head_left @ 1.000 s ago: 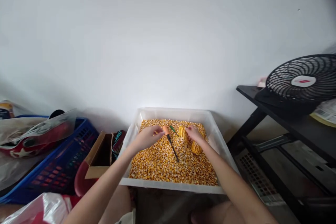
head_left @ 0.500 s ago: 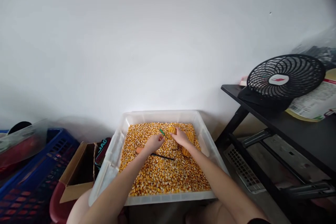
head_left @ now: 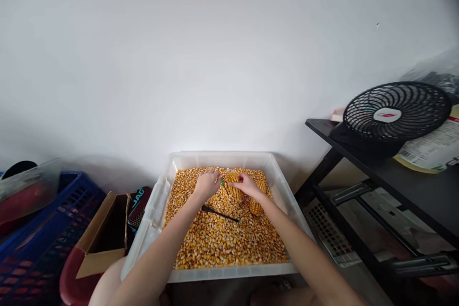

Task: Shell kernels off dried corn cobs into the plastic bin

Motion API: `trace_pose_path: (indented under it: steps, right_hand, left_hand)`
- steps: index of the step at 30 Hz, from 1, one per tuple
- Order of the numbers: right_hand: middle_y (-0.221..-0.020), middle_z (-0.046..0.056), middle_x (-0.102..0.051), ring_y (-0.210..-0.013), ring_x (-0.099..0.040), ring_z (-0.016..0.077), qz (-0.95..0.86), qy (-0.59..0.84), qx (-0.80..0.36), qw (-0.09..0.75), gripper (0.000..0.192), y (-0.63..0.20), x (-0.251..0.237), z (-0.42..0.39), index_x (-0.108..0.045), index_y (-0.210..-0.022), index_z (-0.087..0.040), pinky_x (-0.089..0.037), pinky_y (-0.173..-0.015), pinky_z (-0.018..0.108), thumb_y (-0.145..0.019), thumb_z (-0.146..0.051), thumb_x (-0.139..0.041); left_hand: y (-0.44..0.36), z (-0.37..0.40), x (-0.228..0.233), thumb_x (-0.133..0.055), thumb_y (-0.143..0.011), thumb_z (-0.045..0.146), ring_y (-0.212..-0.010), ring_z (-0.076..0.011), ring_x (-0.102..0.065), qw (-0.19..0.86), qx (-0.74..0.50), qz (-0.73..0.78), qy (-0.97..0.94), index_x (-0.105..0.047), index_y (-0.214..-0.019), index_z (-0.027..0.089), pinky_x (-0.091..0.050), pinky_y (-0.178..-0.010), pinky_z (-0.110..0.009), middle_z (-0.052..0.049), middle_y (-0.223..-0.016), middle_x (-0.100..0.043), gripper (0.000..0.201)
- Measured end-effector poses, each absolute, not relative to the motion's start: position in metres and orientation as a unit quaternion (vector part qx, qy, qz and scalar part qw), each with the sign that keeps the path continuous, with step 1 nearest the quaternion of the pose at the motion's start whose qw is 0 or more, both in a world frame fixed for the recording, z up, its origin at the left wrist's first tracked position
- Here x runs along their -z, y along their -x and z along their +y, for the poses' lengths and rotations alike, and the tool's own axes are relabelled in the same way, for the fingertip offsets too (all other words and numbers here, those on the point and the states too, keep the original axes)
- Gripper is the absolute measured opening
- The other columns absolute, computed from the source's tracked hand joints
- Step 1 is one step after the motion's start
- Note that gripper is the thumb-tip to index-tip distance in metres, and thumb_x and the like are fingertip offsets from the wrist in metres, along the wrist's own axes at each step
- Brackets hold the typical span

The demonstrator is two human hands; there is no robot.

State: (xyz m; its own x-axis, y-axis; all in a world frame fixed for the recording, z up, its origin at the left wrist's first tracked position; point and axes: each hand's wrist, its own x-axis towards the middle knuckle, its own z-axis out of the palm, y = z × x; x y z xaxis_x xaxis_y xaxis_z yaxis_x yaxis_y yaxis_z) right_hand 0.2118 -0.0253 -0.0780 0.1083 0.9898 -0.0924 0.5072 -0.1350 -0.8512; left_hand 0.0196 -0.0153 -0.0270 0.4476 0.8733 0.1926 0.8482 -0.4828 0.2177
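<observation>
A white plastic tub [head_left: 158, 215] in front of me is filled with loose yellow corn kernels [head_left: 222, 241]. My left hand [head_left: 207, 184] rests at the far side of the tub, its fingers curled around a small green tool [head_left: 222, 181] whose tip sticks out. My right hand [head_left: 248, 186] grips a corn cob [head_left: 234, 192] lying on the kernels, right beside the green tool. A second cob [head_left: 255, 206] lies under my right wrist. A screwdriver's black shaft [head_left: 219, 213] lies loose on the kernels by my left forearm; its handle is hidden.
A black fan [head_left: 394, 117] and a printed bag [head_left: 430, 146] sit on a black table [head_left: 412, 177] at the right. A cardboard box [head_left: 103, 234], a blue crate [head_left: 43, 239] and a red object [head_left: 71, 282] stand at the left. A white wall is behind the tub.
My left hand laid the orange-handled screwdriver on the kernels and moved to the green tool. My right hand shifted onto the far cob. The view turned slightly left, then right.
</observation>
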Motion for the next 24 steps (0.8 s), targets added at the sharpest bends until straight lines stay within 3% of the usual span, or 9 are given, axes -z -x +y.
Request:
trace_pose_path:
  steps: [4,7,10,13,16,19,21,24]
  right_hand:
    - [-0.085,0.005,-0.066,-0.079,-0.062,0.0194,-0.426,0.506,-0.536,0.524,0.036,-0.214,0.051,-0.023,-0.056,-0.087,-0.018,-0.049,-0.070,0.031,-0.065,-0.044,-0.067]
    - [-0.094,0.004,-0.065,-0.082,-0.064,0.0188,-0.420,0.449,-0.554,0.561,0.039,-0.205,0.026,-0.023,-0.052,-0.099,-0.021,-0.052,-0.069,0.031,-0.069,-0.041,-0.065]
    - [-0.091,0.002,-0.065,-0.081,-0.064,0.0180,-0.420,0.473,-0.465,0.619,0.051,-0.187,0.009,-0.024,-0.049,-0.101,-0.021,-0.053,-0.071,0.030,-0.059,-0.033,-0.074]
    - [-0.096,0.005,-0.064,-0.085,-0.063,0.0184,-0.445,0.468,-0.336,0.686,0.051,-0.166,0.004,-0.030,-0.044,-0.104,-0.021,-0.053,-0.077,0.032,-0.063,-0.035,-0.072]
    - [-0.103,0.008,-0.061,-0.091,-0.062,0.0196,-0.507,0.472,-0.243,0.679,0.054,-0.148,0.002,-0.041,-0.044,-0.107,-0.020,-0.052,-0.080,0.033,-0.064,-0.036,-0.073]
    - [-0.102,0.009,-0.062,-0.088,-0.062,0.0207,-0.546,0.495,-0.216,0.641,0.053,-0.137,-0.002,-0.052,-0.045,-0.109,-0.020,-0.052,-0.077,0.034,-0.066,-0.037,-0.072]
    - [-0.107,0.009,-0.062,-0.094,-0.061,0.0216,-0.618,0.478,-0.228,0.581,0.051,-0.135,-0.006,-0.055,-0.048,-0.111,-0.021,-0.050,-0.081,0.036,-0.068,-0.035,-0.071]
    - [-0.114,0.006,-0.061,-0.105,-0.058,0.0207,-0.699,0.398,-0.338,0.489,0.049,-0.139,-0.006,-0.046,-0.049,-0.114,-0.025,-0.048,-0.086,0.034,-0.071,-0.038,-0.067]
  left_hand:
    - [-0.021,-0.005,-0.006,-0.039,-0.087,0.025,-0.094,-0.0255,-0.057,0.032,-0.198,0.489,-0.849,-0.062,-0.091,0.018,-0.038,-0.084,-0.038,-0.011,-0.095,-0.063,0.024]
    - [-0.018,0.003,-0.015,-0.042,-0.086,0.030,-0.092,-0.0233,-0.058,0.130,-0.303,0.483,-0.811,-0.061,-0.094,0.019,-0.040,-0.083,-0.035,-0.010,-0.096,-0.064,0.023]
    - [-0.009,0.008,-0.006,-0.039,-0.088,0.040,-0.085,-0.0223,-0.060,0.283,-0.427,0.508,-0.693,-0.060,-0.100,0.020,-0.042,-0.078,-0.033,-0.008,-0.090,-0.066,0.031]
    - [0.000,0.008,0.007,-0.044,-0.085,0.045,-0.081,-0.0233,-0.062,0.371,-0.476,0.514,-0.609,-0.063,-0.093,0.022,-0.043,-0.079,-0.033,-0.006,-0.079,-0.066,0.031]
    - [-0.001,0.005,0.010,-0.049,-0.080,0.052,-0.077,-0.0242,-0.063,0.503,-0.451,0.494,-0.547,-0.066,-0.075,0.018,-0.044,-0.078,-0.032,-0.007,-0.062,-0.063,0.038]
    - [-0.010,0.001,0.004,-0.041,-0.083,0.056,-0.074,-0.0222,-0.065,0.690,-0.436,0.364,-0.448,-0.064,-0.082,0.016,-0.048,-0.073,-0.032,-0.007,-0.065,-0.065,0.046]
    - [-0.013,0.000,0.000,-0.049,-0.082,0.051,-0.072,-0.0192,-0.065,0.730,-0.495,0.315,-0.352,-0.062,-0.084,0.016,-0.050,-0.070,-0.029,-0.006,-0.072,-0.067,0.037]
    - [-0.004,0.003,-0.003,-0.060,-0.077,0.038,-0.068,-0.0164,-0.065,0.697,-0.589,0.325,-0.247,-0.060,-0.084,0.016,-0.051,-0.067,-0.026,-0.005,-0.074,-0.067,0.023]
